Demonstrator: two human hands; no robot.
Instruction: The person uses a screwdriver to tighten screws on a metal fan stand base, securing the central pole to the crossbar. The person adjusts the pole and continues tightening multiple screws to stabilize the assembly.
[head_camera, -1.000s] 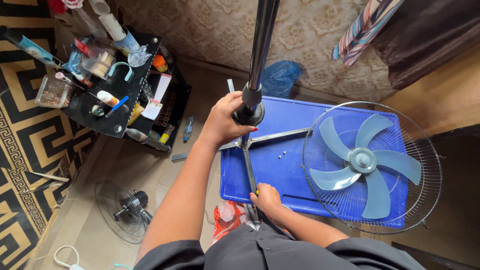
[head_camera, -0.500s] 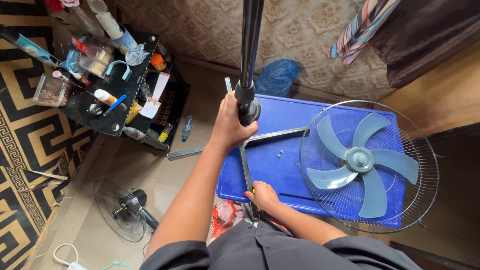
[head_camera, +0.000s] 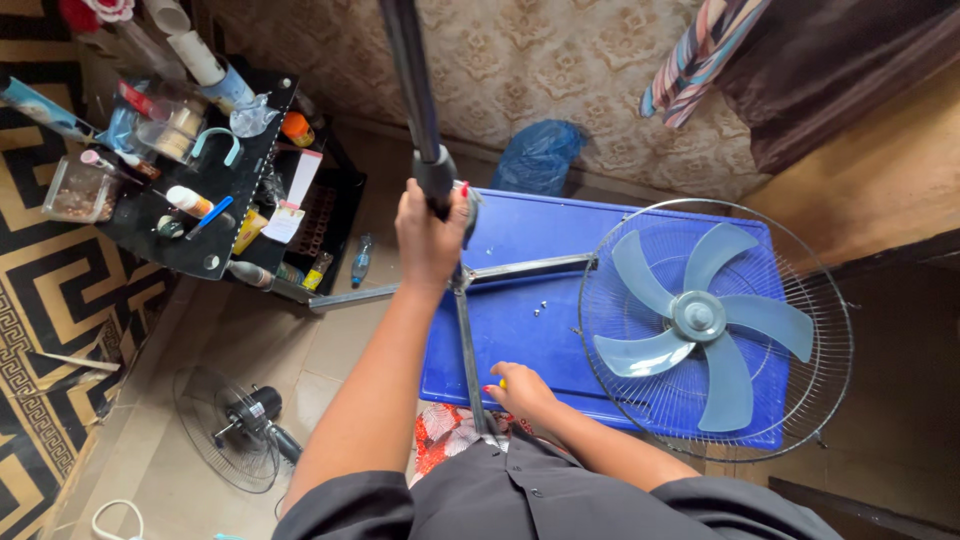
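Two hands are at work here, both mine. Nearest, my right hand (head_camera: 522, 392) sits at the near edge of the blue lid (head_camera: 520, 330), fingers curled around something small and yellow — I think a tool handle, though most of it is hidden. It rests against the near leg of the cross base (head_camera: 466, 330), which lies on the lid. Farther out, my left hand (head_camera: 430, 238) is wrapped tight around the black collar of the pole (head_camera: 412, 90), which rises tilted from the base's centre. Small screws (head_camera: 540, 308) lie loose on the lid, just beside the fan cage (head_camera: 715, 330) — blades inside, flat on the right.
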